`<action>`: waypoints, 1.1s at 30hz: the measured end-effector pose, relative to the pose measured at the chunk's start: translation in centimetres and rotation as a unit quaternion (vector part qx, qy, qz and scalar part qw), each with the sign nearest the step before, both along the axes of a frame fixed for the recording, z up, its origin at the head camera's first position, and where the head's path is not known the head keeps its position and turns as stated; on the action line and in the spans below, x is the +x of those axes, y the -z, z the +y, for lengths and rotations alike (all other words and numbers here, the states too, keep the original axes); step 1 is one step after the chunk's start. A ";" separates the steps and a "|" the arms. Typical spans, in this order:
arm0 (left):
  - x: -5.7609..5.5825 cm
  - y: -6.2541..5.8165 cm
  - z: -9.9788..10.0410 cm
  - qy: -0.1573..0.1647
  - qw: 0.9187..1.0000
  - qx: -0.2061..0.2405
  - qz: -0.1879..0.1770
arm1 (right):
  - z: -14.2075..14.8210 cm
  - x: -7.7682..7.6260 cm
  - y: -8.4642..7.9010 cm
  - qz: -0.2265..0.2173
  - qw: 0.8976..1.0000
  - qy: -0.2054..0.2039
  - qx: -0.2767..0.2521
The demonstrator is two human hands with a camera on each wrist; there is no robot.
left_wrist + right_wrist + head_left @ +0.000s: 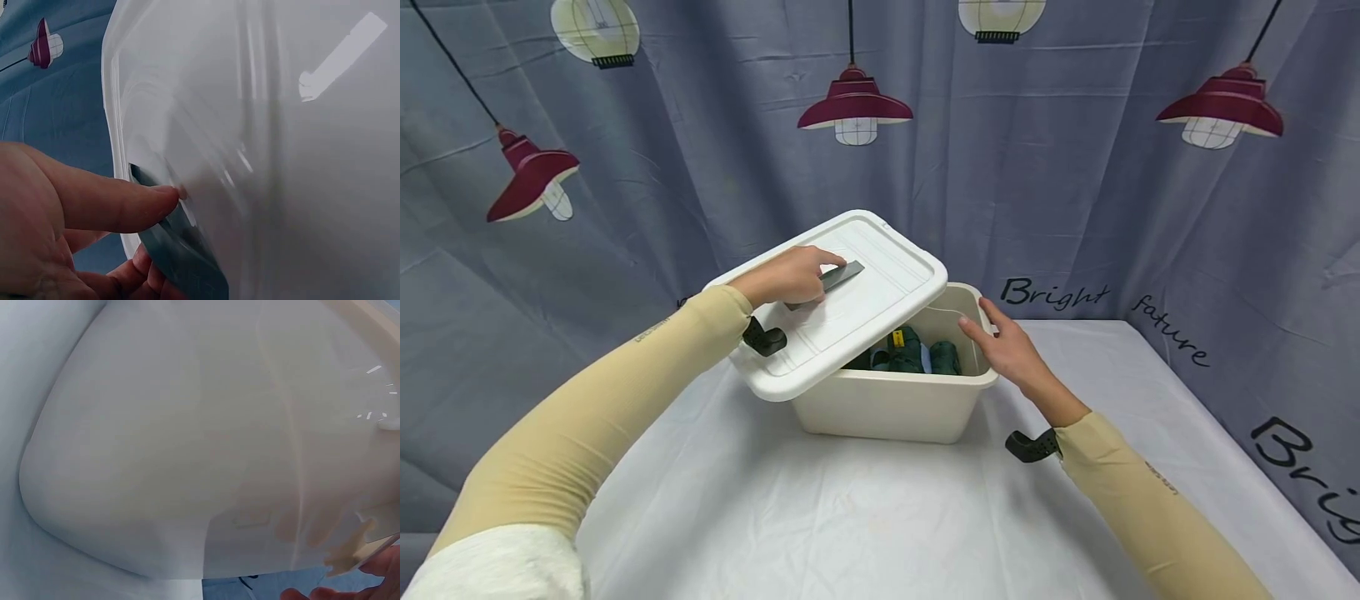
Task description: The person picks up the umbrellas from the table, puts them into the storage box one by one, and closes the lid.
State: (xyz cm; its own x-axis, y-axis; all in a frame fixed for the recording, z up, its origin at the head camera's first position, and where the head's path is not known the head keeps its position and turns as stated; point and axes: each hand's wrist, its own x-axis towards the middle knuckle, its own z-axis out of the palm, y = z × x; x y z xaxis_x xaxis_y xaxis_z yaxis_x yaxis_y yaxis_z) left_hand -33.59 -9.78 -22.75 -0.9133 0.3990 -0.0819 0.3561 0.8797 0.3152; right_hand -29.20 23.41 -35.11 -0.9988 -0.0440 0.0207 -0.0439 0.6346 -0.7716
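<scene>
A white storage box stands on the table with dark green rolled items inside, one bearing a yellow tag. Its white lid is tilted over the box's left part, leaving the right part uncovered. My left hand grips the grey handle on the lid; in the left wrist view the thumb lies along the handle with fingers beneath. At the box's right rim, my right hand holds the edge, thumb on the near side and fingers over the far part.
The table has a white cloth. Behind it hangs a grey-blue curtain printed with red lamps and lettering, which also runs along the right side. Black wrist mounts sit at both wrists.
</scene>
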 end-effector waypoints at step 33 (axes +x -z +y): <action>-1.5 1.8 5.5 0.057 0.997 -0.045 -0.037 | -0.2 0.2 0.8 0.094 0.995 0.027 -0.015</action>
